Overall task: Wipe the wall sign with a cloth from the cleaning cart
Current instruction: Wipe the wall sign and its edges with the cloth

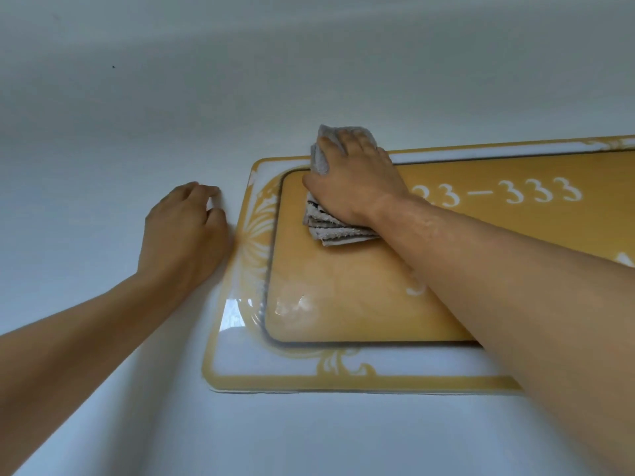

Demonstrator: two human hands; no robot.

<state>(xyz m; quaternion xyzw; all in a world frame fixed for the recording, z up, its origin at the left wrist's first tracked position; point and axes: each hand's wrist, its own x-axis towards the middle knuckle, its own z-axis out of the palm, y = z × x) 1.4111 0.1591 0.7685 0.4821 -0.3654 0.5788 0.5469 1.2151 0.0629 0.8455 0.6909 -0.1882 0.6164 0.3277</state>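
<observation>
A glossy yellow and white wall sign (343,304) with white numerals and a gold floral border fills the right half of the view. My right hand (354,180) presses a folded grey cloth (330,228) flat against the sign's upper left part, near its top edge. The cloth sticks out above my fingers and below my palm. My forearm crosses the sign and hides part of its lettering. My left hand (182,231) rests on the bare wall just left of the sign's edge, fingers curled, holding nothing.
The pale white wall (137,97) surrounds the sign on the left, above and below. A tiny dark speck (113,67) marks the wall at upper left. The cleaning cart is out of view.
</observation>
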